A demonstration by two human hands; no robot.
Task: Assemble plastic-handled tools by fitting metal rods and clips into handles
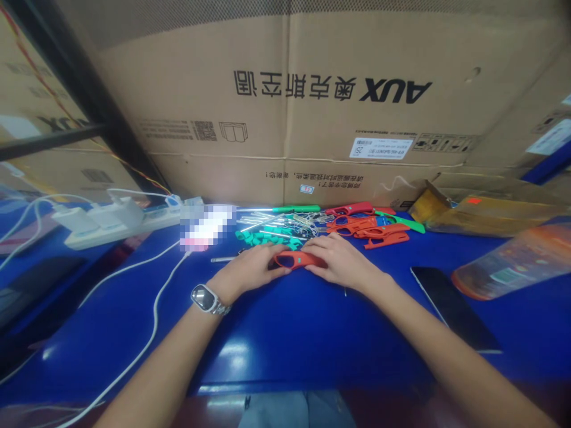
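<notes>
A red long-nosed lighter (pixel 300 260) lies low over the blue table (pixel 267 333), between my two hands. My left hand (pixel 247 272), below a wrist with a silver watch, pinches its left end. At its right end my right hand (pixel 338 261) has its fingers and thumb closed around the red handle. A thin metal tube (pixel 223 259) sticks out to the left from behind my left hand; whether it belongs to the lighter is hidden. Just beyond my fingers are teal plastic parts (pixel 267 236), metal tubes (pixel 263 221) and several red lighter casings (pixel 386 235).
A large cardboard box (pixel 178 77) walls off the back. White power strip (pixel 134 224), plugs and cables occupy the left, near a blurred bright object (pixel 207 226). To the right are a dark phone (pixel 455 309), a clear orange-tinted jar (pixel 517 264) and an open small carton (pixel 482 217).
</notes>
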